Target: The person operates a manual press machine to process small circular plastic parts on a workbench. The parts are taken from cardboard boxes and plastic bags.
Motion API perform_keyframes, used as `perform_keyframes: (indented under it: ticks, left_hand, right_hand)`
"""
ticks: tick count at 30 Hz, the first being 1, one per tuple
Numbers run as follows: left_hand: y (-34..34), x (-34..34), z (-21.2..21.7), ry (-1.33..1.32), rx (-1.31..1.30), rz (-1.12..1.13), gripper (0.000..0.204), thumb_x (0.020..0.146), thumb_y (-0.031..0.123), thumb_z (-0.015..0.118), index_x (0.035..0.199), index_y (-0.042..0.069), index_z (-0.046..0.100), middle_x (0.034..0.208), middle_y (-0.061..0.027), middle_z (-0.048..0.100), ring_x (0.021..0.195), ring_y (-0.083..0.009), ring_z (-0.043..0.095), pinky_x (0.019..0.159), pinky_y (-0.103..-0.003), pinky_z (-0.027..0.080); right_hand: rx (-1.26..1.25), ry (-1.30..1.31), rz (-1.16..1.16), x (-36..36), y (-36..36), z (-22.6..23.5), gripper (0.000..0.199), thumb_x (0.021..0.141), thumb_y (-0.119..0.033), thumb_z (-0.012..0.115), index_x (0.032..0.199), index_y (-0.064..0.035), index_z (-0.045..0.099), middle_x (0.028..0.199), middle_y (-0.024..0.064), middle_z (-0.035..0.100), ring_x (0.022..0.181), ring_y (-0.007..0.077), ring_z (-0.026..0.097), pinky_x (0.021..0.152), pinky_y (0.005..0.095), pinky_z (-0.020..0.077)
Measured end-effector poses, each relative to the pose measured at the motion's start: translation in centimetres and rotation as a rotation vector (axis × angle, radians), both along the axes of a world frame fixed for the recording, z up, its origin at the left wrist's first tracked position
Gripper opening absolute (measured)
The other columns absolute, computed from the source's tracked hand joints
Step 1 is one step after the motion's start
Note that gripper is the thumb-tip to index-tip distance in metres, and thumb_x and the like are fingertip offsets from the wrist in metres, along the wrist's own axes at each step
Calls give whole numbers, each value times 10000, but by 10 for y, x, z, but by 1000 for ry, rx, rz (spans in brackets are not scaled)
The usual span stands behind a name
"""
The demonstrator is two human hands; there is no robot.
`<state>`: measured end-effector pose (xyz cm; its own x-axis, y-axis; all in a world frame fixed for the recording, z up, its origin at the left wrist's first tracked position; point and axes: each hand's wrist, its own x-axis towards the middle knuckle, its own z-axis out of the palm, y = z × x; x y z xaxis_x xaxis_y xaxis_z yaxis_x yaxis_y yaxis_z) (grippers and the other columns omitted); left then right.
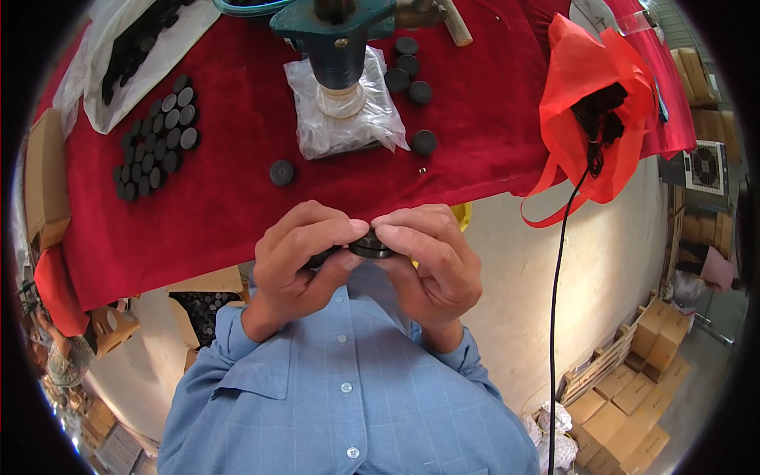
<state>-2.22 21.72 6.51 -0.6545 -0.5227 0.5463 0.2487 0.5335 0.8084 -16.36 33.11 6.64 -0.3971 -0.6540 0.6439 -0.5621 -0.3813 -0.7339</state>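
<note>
The left hand point(299, 247) and right hand point(434, 257) pinch a smooth, round black disc point(370, 246) between their fingertips, near the edge of velvety red cloth point(218, 214); crinkled clear plastic point(313, 131) lies beneath a teal metal press point(339, 59).

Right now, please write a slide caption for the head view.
Left hand and right hand hold a black disc near a red tablecloth.

Counter point(190, 237), middle: press point(338, 63) over plastic sheeting point(309, 119). Left of it: disc cluster point(172, 119), sack of pieces point(174, 59) behind. Right: loose discs point(420, 93), then carry bag point(554, 119), cable point(556, 301) trailing out. Near edge: held disc point(370, 247) between left hand point(297, 253) and right hand point(434, 257). Floor, right: cartons point(625, 427).
</note>
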Motion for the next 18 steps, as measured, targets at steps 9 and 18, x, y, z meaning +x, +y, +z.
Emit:
perform_keyframes:
  ticks: [9, 18]
  left_hand:
    - [8, -1, 4, 13, 6, 89, 289, 803, 17, 807, 1077, -8, 719, 957, -153, 693, 798, -209, 675, 650, -283, 542]
    - [14, -4, 1, -7, 6, 93, 243, 807, -13, 794, 1035, -19, 714, 922, -153, 689, 739, -212, 656, 614, -283, 520]
  right_hand:
    - [22, -311, 65, 11, 4, -7, 307, 810, 10, 763, 1104, 6, 671, 1029, 155, 690, 885, 264, 657, 740, 329, 527]
    - [72, -320, -50, 23, 2, -11, 164, 889, -65, 716, 1025, 7, 660, 953, 123, 657, 866, 274, 606, 772, 343, 494]
